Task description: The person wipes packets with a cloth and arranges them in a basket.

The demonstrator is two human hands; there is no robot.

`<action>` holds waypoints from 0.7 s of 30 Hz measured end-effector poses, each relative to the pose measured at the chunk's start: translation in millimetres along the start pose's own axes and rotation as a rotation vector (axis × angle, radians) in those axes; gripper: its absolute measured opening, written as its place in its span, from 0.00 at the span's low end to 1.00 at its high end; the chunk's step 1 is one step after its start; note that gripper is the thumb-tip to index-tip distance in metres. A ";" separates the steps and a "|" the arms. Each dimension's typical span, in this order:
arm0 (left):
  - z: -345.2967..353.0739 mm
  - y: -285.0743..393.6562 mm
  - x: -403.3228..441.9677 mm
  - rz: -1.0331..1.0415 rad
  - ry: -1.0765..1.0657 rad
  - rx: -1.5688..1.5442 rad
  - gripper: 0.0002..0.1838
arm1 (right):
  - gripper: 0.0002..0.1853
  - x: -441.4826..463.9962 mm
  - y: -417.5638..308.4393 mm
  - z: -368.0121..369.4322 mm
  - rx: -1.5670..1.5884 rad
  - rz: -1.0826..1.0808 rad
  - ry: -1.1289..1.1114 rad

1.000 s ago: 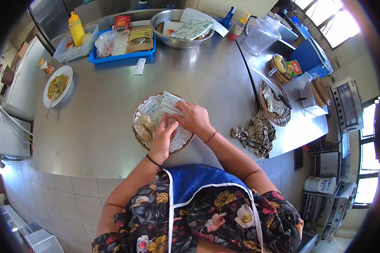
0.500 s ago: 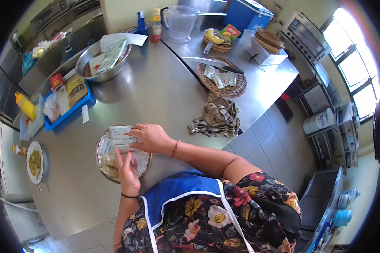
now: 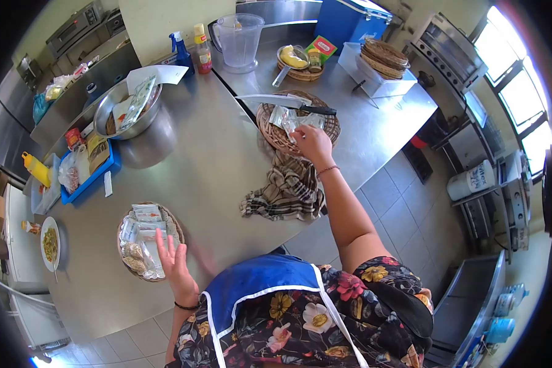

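My left hand (image 3: 179, 270) is open with its fingers stretched out, at the right rim of a small oval basket (image 3: 179, 228). That basket is lined with a white lace doily and holds several flat sachets (image 3: 148, 224) in a stack, with small beige packets (image 3: 135, 257) beside them. My right hand (image 3: 313, 145) reaches into a round wicker basket (image 3: 331, 127), its fingertips pinched on a silvery-white sachet (image 3: 283, 118) among others there. The fingers partly hide it. A large knife (image 3: 288, 102) with a black handle lies across the back of the wicker basket.
A checked cloth (image 3: 285, 190) lies crumpled in front of the wicker basket. At left stand a steel bowl (image 3: 152, 113), a blue tray (image 3: 92, 184) of packets and a plate of food (image 3: 45, 245). A clear jug (image 3: 239, 46) and a blue cooler (image 3: 349, 27) stand behind.
My right hand has left the sachets in the lined basket and moved right to the wicker basket. My left hand has shifted slightly down, off the lined basket's contents, with its fingers spread.
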State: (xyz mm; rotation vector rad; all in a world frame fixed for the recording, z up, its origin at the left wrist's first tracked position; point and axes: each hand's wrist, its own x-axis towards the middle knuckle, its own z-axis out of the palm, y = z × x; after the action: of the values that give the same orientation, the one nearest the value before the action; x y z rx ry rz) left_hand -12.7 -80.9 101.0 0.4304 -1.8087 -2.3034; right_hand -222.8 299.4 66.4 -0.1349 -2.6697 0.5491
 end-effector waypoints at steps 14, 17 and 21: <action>91.6 -33.7 -28.7 -0.079 0.026 0.083 0.31 | 0.28 40.3 18.6 5.3 -0.205 -0.110 -0.286; 98.3 -35.1 -28.1 -0.064 0.056 0.069 0.31 | 0.26 38.7 24.7 15.8 -0.133 -0.165 -0.209; 100.7 -40.4 -30.9 -0.044 0.051 0.065 0.30 | 0.20 35.6 23.0 11.7 0.052 -0.110 -0.228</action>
State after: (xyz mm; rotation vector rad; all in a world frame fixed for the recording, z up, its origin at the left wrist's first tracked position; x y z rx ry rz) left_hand -15.8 31.0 87.3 0.5390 -1.8725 -2.2452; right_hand -259.8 322.5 60.8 0.0945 -2.8584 0.6310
